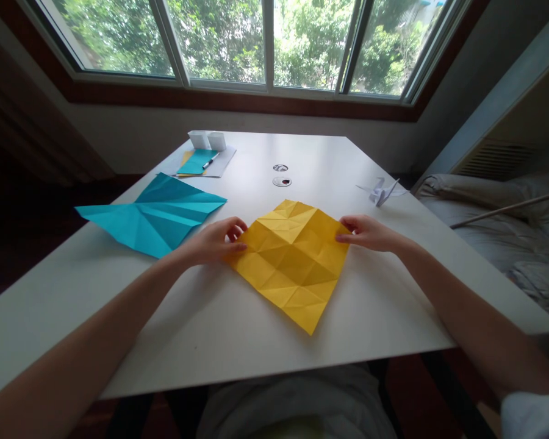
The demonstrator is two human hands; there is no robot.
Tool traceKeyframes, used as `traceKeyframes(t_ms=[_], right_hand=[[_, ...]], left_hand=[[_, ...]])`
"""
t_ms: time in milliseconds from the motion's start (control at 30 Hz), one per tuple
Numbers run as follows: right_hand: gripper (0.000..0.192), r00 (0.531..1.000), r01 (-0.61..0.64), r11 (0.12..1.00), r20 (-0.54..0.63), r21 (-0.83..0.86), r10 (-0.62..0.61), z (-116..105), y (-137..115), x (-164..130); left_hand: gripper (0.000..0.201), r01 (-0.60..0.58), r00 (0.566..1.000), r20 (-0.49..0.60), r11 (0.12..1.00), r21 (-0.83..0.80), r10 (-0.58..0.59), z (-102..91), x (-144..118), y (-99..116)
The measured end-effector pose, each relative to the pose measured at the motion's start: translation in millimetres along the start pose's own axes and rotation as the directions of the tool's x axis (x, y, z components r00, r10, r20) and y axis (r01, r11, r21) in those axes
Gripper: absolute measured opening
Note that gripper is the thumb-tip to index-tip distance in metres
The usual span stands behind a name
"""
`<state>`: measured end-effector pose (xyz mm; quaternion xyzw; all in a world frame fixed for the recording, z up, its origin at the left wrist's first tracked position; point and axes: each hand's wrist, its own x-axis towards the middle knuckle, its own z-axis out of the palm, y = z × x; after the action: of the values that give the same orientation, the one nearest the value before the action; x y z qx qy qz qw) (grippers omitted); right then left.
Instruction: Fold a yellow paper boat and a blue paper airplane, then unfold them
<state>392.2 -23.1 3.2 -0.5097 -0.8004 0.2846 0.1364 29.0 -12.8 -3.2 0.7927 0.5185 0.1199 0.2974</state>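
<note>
A square of yellow paper [297,256], crossed by many fold creases, is spread in front of me with one corner pointing toward me. My left hand [222,238] pinches its left corner between thumb and fingers. At the opposite side, my right hand [363,233] grips the right corner, thumb on top. The far part of the sheet bulges up along its creases. Left of my left hand lies a creased sheet of turquoise paper [160,216], partly raised off the table along its folds.
On the white table [238,360], a white paper crane [380,192] stands at the right. Back left are two small white containers [208,140], turquoise and yellow sheets [194,163] and a pen [211,161]. Two round fittings [282,182] sit mid-table. A sofa [489,213] adjoins the right side.
</note>
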Motion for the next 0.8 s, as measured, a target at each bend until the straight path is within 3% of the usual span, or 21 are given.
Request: traceKeyframes(t_ms=[100, 267, 433, 633, 800], right_hand=[[0.032, 1.000, 0.004, 1.000, 0.008, 0.013, -0.004, -0.9, 2.7, 0.5], [0.032, 0.998, -0.045, 0.999, 0.043, -0.016, 0.046, -3.3, 5.0, -0.8], [0.030, 0.999, -0.040, 0.995, 0.006, -0.091, 0.041, -2.9, 7.8, -0.3], [0.026, 0.996, -0.040, 0.992, -0.084, -0.118, 0.030, -1.5, 14.3, 2.5], [0.023, 0.997, 0.018, 0.994, -0.076, -0.111, -0.027, -1.3, 17.6, 3.1]], left_hand=[[0.045, 0.005, 1.000, 0.027, 0.995, -0.096, -0.002, 0.1, -0.7, 1.6], [0.050, 0.051, 0.997, -0.051, 0.986, -0.159, -0.060, -1.2, 1.2, -3.6], [0.040, 0.000, 1.000, -0.029, 0.984, -0.176, -0.006, -4.1, 2.4, -7.7], [0.042, -0.037, 0.996, 0.079, 0.999, -0.030, 0.039, -10.0, 1.0, -8.2], [0.038, -0.104, 0.994, 0.027, 0.992, 0.065, 0.103, -10.7, 1.6, -13.3]])
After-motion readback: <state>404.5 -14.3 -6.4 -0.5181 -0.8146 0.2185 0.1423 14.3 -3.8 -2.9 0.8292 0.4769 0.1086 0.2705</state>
